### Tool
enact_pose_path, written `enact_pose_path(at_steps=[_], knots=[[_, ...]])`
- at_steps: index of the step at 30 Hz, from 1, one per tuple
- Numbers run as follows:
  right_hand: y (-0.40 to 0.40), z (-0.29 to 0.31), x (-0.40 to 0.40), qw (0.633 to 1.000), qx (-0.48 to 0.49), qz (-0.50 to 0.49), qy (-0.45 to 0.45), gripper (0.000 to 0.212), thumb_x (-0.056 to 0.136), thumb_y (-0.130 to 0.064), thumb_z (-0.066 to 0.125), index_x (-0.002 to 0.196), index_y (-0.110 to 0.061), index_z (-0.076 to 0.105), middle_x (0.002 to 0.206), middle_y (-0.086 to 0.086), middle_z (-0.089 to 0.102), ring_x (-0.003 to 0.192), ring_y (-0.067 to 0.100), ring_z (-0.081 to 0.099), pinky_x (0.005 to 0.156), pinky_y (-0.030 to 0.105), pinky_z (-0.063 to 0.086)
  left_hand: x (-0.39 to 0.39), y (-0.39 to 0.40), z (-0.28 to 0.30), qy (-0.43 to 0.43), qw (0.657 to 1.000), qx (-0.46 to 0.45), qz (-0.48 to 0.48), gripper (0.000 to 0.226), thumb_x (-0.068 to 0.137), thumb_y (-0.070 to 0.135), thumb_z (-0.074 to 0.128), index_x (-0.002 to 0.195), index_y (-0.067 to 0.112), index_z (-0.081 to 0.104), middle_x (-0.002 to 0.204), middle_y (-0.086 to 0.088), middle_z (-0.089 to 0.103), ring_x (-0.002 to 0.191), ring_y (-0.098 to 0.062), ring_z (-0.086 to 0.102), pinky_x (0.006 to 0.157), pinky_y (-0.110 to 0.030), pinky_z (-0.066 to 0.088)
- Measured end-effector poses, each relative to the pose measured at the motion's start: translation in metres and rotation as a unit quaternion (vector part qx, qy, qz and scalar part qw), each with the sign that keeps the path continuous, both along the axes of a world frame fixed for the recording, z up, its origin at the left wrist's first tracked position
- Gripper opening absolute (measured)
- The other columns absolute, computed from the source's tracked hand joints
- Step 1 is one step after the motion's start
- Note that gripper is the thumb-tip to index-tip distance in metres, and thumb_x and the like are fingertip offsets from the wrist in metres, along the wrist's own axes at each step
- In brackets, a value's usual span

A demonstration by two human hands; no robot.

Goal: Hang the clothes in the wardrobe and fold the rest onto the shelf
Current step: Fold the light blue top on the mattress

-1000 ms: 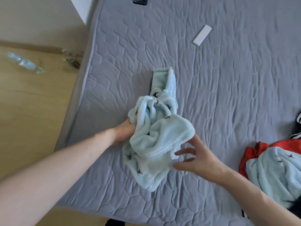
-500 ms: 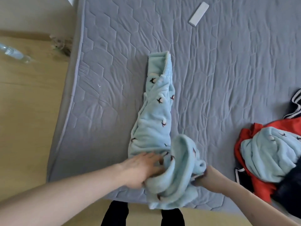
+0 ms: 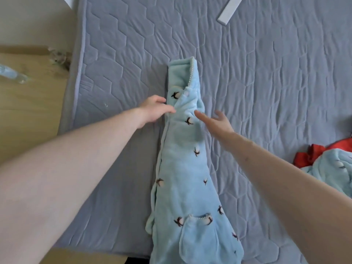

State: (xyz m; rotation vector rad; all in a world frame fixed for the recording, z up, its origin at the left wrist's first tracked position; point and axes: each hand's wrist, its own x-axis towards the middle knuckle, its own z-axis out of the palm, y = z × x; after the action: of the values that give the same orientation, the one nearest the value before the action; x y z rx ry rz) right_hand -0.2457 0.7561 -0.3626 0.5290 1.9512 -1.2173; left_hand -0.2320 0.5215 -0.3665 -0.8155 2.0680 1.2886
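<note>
A light blue fleece garment (image 3: 188, 178) with small dark embroidered motifs lies stretched lengthwise on the grey quilted mattress (image 3: 266, 92), its collar end far from me and a pocket near me. My left hand (image 3: 155, 109) touches the garment's left edge near the collar, fingertips on the fabric. My right hand (image 3: 217, 121) hovers over the right side of the same area with fingers spread and one finger pointing onto the cloth. Neither hand visibly grips the fabric.
A white flat rectangular object (image 3: 229, 10) lies at the far end of the mattress. A pile with a red garment (image 3: 312, 155) and another light blue fleece piece (image 3: 331, 172) sits at the right edge. Wooden floor (image 3: 28, 111) lies left, with a plastic bottle (image 3: 11, 73).
The bunched lower part of the garment has been laid out flat toward me. Both hands have moved from the near end up to the collar area.
</note>
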Motion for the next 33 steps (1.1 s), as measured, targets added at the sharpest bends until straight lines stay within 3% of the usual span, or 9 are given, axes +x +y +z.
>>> enact_pose_path(at_steps=[4,7,11,13,16,20,27,30,33], knots=[[-0.047,-0.018,-0.045,0.999,-0.003,-0.049,0.001,0.127,0.066,-0.072,0.081,0.162,-0.022,0.014,0.161,0.005,0.037,0.142,0.028,0.045,0.107,0.042,0.041,0.03,0.017,-0.015,-0.082,0.994,-0.013,-0.07,0.129,0.047,0.06,0.095,0.153,0.018,0.034,0.146,0.004,0.051,0.129,-0.019,0.054,0.11,-0.04,0.046],[-0.067,-0.031,-0.06,0.998,-0.004,-0.068,-0.006,0.122,0.062,-0.064,0.088,0.155,-0.014,0.028,0.145,0.007,0.05,0.12,0.027,0.06,0.084,0.038,0.049,0.087,0.033,-0.033,-0.126,0.987,0.071,-0.067,0.139,0.028,0.074,0.094,0.149,0.027,0.041,0.141,0.012,0.057,0.126,-0.014,0.057,0.111,-0.037,0.046],[-0.074,-0.035,-0.067,0.999,-0.025,-0.034,-0.03,0.07,0.061,-0.04,0.095,0.114,-0.018,0.055,0.112,0.002,0.069,0.092,0.02,0.071,0.071,0.035,0.06,0.137,0.056,-0.045,-0.077,0.993,0.086,-0.024,0.096,0.049,0.051,0.096,0.134,0.035,0.054,0.122,0.017,0.068,0.114,-0.009,0.064,0.1,-0.031,0.053],[-0.069,-0.025,-0.074,0.998,-0.056,-0.028,-0.031,0.059,0.064,-0.025,0.092,0.114,-0.016,0.062,0.102,0.005,0.076,0.085,0.023,0.076,0.071,0.041,0.064,0.134,0.055,-0.044,-0.031,0.996,0.076,0.016,0.074,0.058,0.035,0.092,0.125,0.032,0.061,0.116,0.014,0.071,0.11,-0.011,0.067,0.094,-0.032,0.056],[-0.06,0.011,-0.095,0.988,-0.121,-0.066,0.064,0.055,0.067,-0.007,0.086,0.119,-0.013,0.07,0.097,0.004,0.08,0.085,0.023,0.078,0.072,0.042,0.065,0.108,0.044,-0.03,0.031,0.994,0.079,0.069,0.069,0.056,0.03,0.088,0.121,0.027,0.066,0.113,0.009,0.074,0.107,-0.014,0.069,0.095,-0.039,0.057],[-0.042,0.068,-0.114,0.956,-0.143,-0.018,0.255,0.042,0.06,0.003,0.085,0.098,-0.009,0.073,0.089,-0.003,0.08,0.087,0.017,0.077,0.072,0.032,0.062,0.058,0.023,-0.009,0.096,0.991,0.032,0.09,0.069,0.062,0.032,0.09,0.125,0.025,0.062,0.116,0.006,0.072,0.107,-0.015,0.068,0.095,-0.039,0.056],[-0.007,0.106,-0.042,0.857,-0.087,0.266,0.433,0.041,0.075,-0.028,0.082,0.103,-0.043,0.056,0.094,-0.042,0.061,0.087,-0.019,0.057,0.073,0.003,0.042,0.057,0.002,0.009,0.092,0.995,-0.022,-0.007,0.079,0.07,0.047,0.09,0.136,0.022,0.056,0.128,0.007,0.064,0.116,-0.013,0.06,0.097,-0.028,0.047],[0.007,0.098,0.004,0.784,-0.089,0.379,0.484,0.036,0.078,-0.038,0.076,0.108,-0.026,0.06,0.105,-0.029,0.057,0.1,0.002,0.053,0.09,0.009,0.039,0.089,-0.012,0.019,0.091,0.996,0.011,0.013,0.059,0.076,0.036,0.084,0.126,0.013,0.063,0.121,-0.006,0.069,0.112,-0.024,0.065,0.092,-0.03,0.05],[0.022,0.084,0.05,0.71,-0.096,0.496,0.491,0.036,0.084,-0.026,0.082,0.113,-0.01,0.068,0.133,0.0,0.064,0.126,0.026,0.054,0.112,0.037,0.041,0.114,-0.017,0.035,0.09,0.989,0.068,0.096,0.027,0.083,0.031,0.075,0.107,0.02,0.07,0.102,0.001,0.073,0.098,-0.019,0.069,0.073,-0.021,0.053]])
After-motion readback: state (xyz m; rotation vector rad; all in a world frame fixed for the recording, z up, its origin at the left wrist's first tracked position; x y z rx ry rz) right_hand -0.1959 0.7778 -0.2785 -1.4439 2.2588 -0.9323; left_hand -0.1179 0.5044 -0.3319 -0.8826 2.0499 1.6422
